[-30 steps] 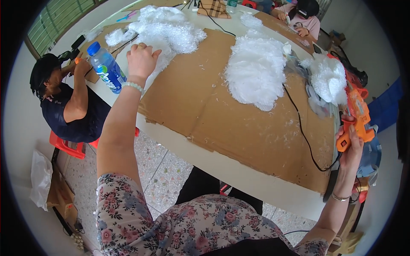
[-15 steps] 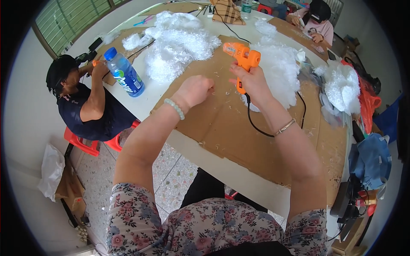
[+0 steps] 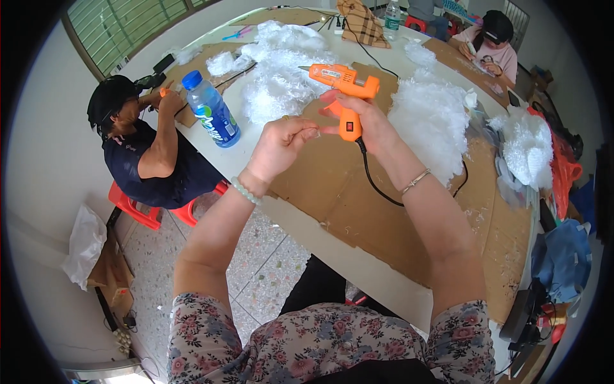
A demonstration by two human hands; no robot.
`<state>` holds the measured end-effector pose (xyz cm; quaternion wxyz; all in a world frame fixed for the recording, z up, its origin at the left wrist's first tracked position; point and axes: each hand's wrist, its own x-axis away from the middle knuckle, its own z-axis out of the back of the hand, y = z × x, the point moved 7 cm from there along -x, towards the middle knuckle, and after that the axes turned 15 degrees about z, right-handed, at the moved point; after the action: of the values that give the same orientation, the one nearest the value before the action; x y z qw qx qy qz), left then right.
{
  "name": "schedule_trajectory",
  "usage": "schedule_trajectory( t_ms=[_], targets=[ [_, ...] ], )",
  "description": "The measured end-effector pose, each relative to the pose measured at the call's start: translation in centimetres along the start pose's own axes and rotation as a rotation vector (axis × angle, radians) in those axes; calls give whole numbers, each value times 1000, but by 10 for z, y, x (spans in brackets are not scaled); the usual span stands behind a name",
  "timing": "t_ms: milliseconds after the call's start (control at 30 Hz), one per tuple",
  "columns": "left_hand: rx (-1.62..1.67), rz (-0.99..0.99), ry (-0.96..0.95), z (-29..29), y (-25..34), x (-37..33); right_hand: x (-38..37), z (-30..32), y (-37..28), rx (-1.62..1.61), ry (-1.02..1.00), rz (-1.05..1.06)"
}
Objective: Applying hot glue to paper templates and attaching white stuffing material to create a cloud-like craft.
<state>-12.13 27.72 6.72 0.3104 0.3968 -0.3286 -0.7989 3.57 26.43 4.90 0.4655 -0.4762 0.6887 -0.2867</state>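
An orange hot glue gun [image 3: 339, 79] is gripped in my right hand [image 3: 371, 125], its nozzle pointing left and its black cord [image 3: 374, 182] hanging from the handle. My left hand [image 3: 284, 142] is closed in a pinch just left of the gun's handle. Something small and whitish shows at its fingertips, too small to name. Fingers of my right hand reach out close to that pinch; I cannot tell whether they touch. Both hands are above the brown cardboard [image 3: 358, 211] on the table.
White shredded plastic film [image 3: 281, 83] is heaped beyond my left hand, with another pile [image 3: 432, 121] at right. A blue-capped bottle [image 3: 214, 112] stands at left. Two co-workers sit at the table, one at left [image 3: 144, 137], one far right [image 3: 492, 48]. A red bag [image 3: 564, 166] lies right.
The glue gun has turned from tilted to nearly level, its nozzle swinging left. My two hands have come closer together, and the view has shifted slightly.
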Motion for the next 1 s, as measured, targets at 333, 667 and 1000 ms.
schedule_trajectory(
  t_ms=[333, 667, 1000],
  targets=[
    [220, 357, 353, 54, -63, -14, -25, 2, 5, -335, 75, 6],
    [-1000, -111, 184, 40, -74, -83, 8, 18, -44, -110, 68, 26],
    [-1016, 207, 413, 73, -73, -112, 97, 121, -131, 222, 157, 105]
  ],
)
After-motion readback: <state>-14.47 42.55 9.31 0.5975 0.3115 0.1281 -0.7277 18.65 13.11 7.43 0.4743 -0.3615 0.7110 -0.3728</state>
